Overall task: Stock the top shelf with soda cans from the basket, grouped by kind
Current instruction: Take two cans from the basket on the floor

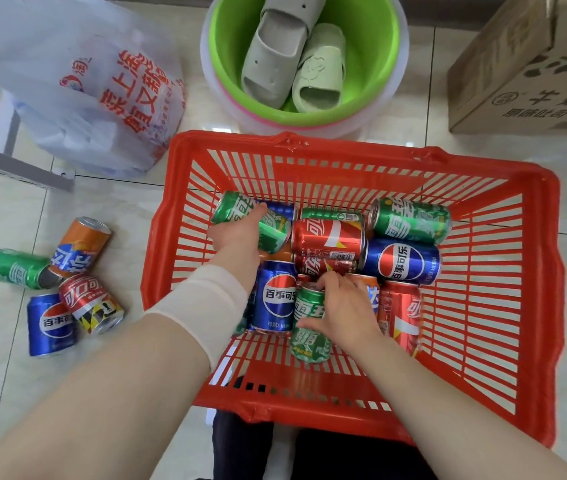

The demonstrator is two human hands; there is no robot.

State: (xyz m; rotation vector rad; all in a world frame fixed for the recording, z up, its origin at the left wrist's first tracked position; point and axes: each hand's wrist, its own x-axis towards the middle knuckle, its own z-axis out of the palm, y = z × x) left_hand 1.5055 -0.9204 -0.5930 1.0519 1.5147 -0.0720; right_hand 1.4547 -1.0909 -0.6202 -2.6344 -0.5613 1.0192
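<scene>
red basket (185, 188) on tiled floor (108, 209), mixed soda cans (403, 261) lying inside | left hand (237, 233): fingers curled around far green can (230, 209) at basket's far left | right hand (344, 306): fingers gripping near green can (309, 341) by front wall | four loose cans (77, 251) on floor, left of basket | green basin (389, 64) holding slippers (275, 53) beyond

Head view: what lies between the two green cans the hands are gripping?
In the head view, a blue can lies between the far green can in the left hand and the near green can in the right hand.
</scene>
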